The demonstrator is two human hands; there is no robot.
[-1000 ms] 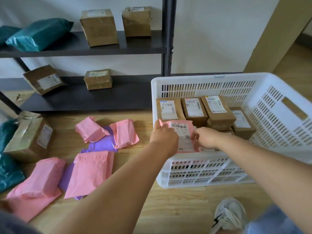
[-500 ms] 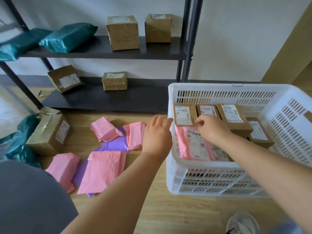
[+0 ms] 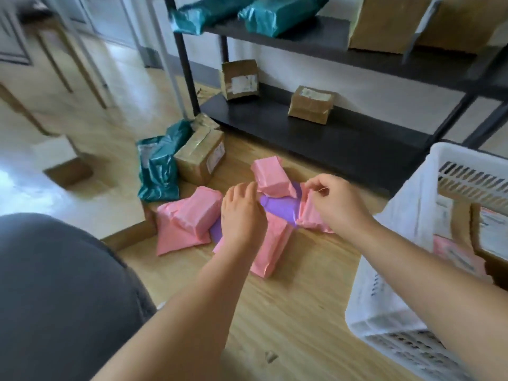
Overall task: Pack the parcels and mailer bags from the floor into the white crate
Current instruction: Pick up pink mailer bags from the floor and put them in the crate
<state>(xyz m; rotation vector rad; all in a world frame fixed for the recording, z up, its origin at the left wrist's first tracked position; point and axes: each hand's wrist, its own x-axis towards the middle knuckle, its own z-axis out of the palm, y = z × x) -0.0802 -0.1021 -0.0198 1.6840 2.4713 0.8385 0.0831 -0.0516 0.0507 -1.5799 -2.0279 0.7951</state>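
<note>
Several pink mailer bags lie in a heap on the wooden floor: a plump one [image 3: 189, 215] at the left, one [image 3: 272, 177] at the back, a flat one [image 3: 275, 243] in front. A purple mailer [image 3: 280, 209] lies under them. My right hand [image 3: 338, 202] pinches the top edge of the rightmost pink mailer [image 3: 308, 215]. Just above the purple and flat pink bags hovers my left hand [image 3: 243, 213], fingers extended and holding nothing. The white crate [image 3: 412, 215] stands at the right, with a pink mailer [image 3: 453, 254] and brown parcels [image 3: 492, 235] inside.
A teal bag [image 3: 159, 171] and a taped brown box [image 3: 200, 158] sit on the floor left of the heap. The black shelf [image 3: 343, 138] behind carries brown parcels [image 3: 310, 104] and teal bags [image 3: 275, 15]. My dark-clad knee [image 3: 55, 284] fills the lower left.
Both hands let go of the labelled pink mailer, which now lies in the crate, and moved left to the heap on the floor. My right hand took hold of another pink mailer.
</note>
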